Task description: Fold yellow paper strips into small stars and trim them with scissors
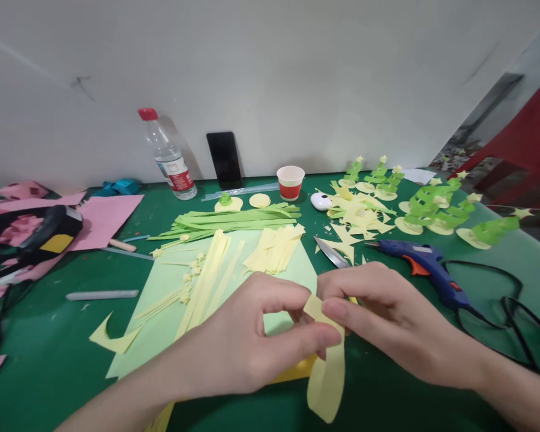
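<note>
- The left hand (252,342) and the right hand (391,324) are close together at the near side, above the counter (40,336).
- Both hands have the fingers closed on one pale yellow strip (328,384); it is bent at the upper end, and its loose end hangs down between the hands.
- This fold seems to me only partly made, because a long part of the strip is free.
- At the far right there stand several models (443,204), each with a green spiral, a round base and a small star at the top; I judge that these are complete.
- At the far middle, one base (228,206) carries a small green coil without a star, so this one looks unfinished. Just to the right of it lie plain discs (260,200), with nothing on them.
- On the light green sheet (162,330) there are small stars (186,294) with thin tails, which look partly prepared.
- Long yellow strips (207,276) and a pile of short pieces (274,249) lie on the same sheet, and green strips (234,219) lie at its far edge. They appear to be material that is left to use.
- Beyond the right hand lie the scissors (332,252) and many scraps (355,210); the glue gun (420,258) lies to the right, and no hand touches it.
</note>
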{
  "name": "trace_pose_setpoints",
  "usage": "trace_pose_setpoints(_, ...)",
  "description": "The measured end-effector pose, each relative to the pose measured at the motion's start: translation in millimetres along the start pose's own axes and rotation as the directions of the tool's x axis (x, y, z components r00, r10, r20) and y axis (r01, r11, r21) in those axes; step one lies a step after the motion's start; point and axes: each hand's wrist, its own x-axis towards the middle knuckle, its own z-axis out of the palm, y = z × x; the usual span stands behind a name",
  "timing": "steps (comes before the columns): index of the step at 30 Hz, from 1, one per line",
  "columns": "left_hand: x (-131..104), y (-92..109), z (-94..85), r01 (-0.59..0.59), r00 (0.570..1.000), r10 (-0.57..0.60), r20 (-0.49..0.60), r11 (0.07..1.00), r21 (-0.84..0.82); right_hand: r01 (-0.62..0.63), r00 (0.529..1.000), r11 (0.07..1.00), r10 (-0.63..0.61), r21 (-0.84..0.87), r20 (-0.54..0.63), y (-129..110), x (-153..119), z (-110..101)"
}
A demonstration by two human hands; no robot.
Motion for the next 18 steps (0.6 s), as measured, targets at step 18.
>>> trace_pose_setpoints(18, 2.3, -4.7, 4.6, -0.265, 0.87, 0.184, -0.457, 0.957, -0.119, 0.142, 0.967, 0.967, -0.18, -0.211, -0.178, -5.4, -0.7, 0.5)
